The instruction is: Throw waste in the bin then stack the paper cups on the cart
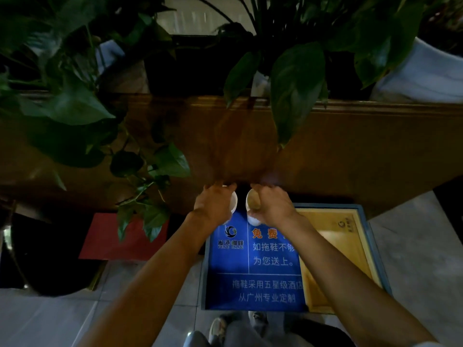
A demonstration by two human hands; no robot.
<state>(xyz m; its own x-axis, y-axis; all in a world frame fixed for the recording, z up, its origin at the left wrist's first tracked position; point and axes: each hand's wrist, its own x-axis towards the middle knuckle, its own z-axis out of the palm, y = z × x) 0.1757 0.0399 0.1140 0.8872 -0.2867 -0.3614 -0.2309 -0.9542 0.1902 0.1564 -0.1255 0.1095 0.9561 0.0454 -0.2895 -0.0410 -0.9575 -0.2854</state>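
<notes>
The left hand (pixel 215 205) is closed around a white paper cup (pixel 233 202), and most of that cup is hidden behind the knuckles and palm; only a curved sliver of its rim and wall shows at the hand's right edge. Its mouth seems to face right, toward the other cup, so its long axis lies roughly level, though so little shows that this is uncertain. The right hand (pixel 274 205) grips a second paper cup (pixel 252 207) from the side. This one is tipped: its open mouth faces left and toward the camera, the brownish inside visible, and its white base points down and toward the person, poking out under the hand. The two cups sit just beside each other, held in the air, with a narrow dark gap between them.

Below both hands is a blue printed sign (pixel 253 261) with Chinese text, partly covered by the right forearm, and beside it a pale wooden tray (pixel 335 249) cut across by the same arm. Behind the hands runs a dark wooden counter (pixel 350 151). Large green leaves (pixel 295 88) hang over it and hide much of the upper scene, which is dim and hard to read. A red mat (pixel 105 236) lies to the left on the tiled floor.
</notes>
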